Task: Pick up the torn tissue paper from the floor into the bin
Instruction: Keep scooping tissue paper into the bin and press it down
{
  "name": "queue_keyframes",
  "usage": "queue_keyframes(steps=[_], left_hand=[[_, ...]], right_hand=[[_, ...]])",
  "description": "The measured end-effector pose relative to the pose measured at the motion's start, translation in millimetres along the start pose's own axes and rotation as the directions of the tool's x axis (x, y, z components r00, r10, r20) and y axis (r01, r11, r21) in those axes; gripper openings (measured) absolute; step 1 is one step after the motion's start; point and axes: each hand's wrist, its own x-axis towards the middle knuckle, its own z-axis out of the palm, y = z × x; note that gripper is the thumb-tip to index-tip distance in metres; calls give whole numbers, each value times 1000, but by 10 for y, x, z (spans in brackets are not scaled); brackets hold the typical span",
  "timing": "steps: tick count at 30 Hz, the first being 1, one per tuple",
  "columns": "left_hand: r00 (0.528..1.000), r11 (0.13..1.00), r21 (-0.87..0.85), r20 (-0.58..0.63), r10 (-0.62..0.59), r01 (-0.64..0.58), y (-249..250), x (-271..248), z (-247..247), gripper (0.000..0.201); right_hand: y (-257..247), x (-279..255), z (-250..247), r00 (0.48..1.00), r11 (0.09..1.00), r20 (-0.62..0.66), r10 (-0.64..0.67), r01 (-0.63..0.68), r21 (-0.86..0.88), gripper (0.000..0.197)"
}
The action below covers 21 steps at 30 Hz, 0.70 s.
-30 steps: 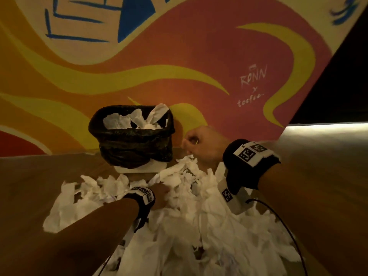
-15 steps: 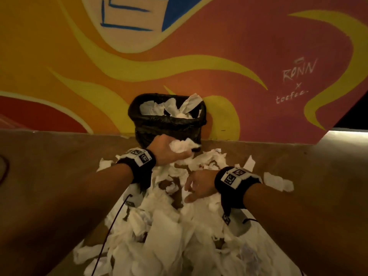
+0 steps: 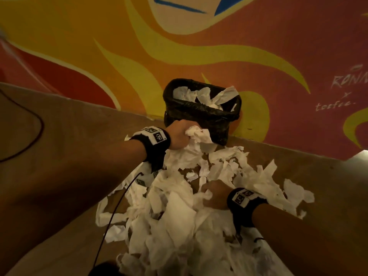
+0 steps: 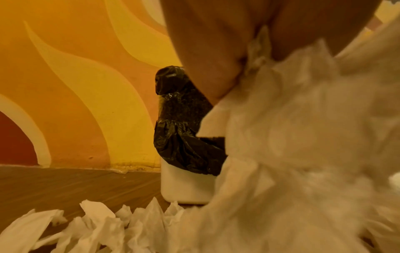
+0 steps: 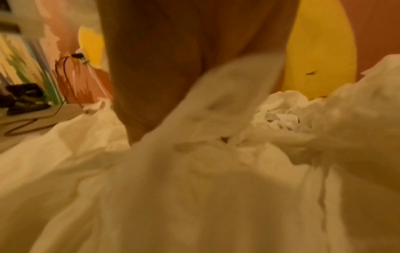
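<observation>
A heap of torn white tissue paper (image 3: pixel 179 216) covers the wooden floor in front of a small white bin (image 3: pixel 201 112) lined with a black bag and partly filled with tissue. My left hand (image 3: pixel 182 136) grips a wad of tissue (image 3: pixel 197 134) just below the bin's near rim; the left wrist view shows the wad (image 4: pixel 303 137) spilling from the curled fingers (image 4: pixel 205 51) beside the bin (image 4: pixel 186 184). Lower down, my right hand (image 3: pixel 214 193) lies in the heap with fingers curled round tissue (image 5: pixel 216 137), which fills the right wrist view.
A painted orange, yellow and red wall (image 3: pixel 99 56) stands right behind the bin. A dark cable (image 3: pixel 33 136) loops on the floor at the left. A black wrist cable (image 3: pixel 113 212) trails over the heap. Bare floor (image 3: pixel 59 196) lies left and right of the tissue.
My left hand has risen from the heap with a wad of tissue, up to the bin's front. The right hand has dropped from beside the bin into the heap and closed on tissue.
</observation>
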Motion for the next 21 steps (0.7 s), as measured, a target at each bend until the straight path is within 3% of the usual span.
queue_keyframes(steps=[4, 7, 11, 13, 15, 16, 18, 21], left_hand=[[1000, 1000, -1, -7, -24, 24, 71, -8, 40, 5], [999, 999, 5, -6, -33, 33, 51, 15, 82, 32], [997, 997, -53, 41, -63, 65, 89, 26, 97, 55], [990, 994, -39, 101, -94, 98, 126, 26, 92, 56], [986, 995, 80, 151, -68, 57, 159, 15, 77, 56], [986, 992, 124, 163, -48, 28, 170, 11, 74, 57], [989, 989, 146, 150, -4, -18, 217, -10, 68, 46], [995, 989, 145, 104, -6, -9, 221, 1, 82, 23]], right_hand=[[68, -160, -297, 995, 991, -98, 12, 1, 132, 44], [128, -230, -486, 983, 980, -182, -15, 51, 193, 8], [192, -317, -640, 945, 944, -327, -20, 125, 304, 30], [202, -356, -691, 910, 938, -415, -15, 157, 310, 28], [217, -394, -740, 892, 924, -451, -23, 191, 330, 17], [222, -403, -761, 890, 914, -454, -32, 210, 347, 25], [213, -426, -798, 889, 895, -455, -55, 246, 372, 40], [191, -410, -811, 852, 884, -522, -32, 268, 383, 32]])
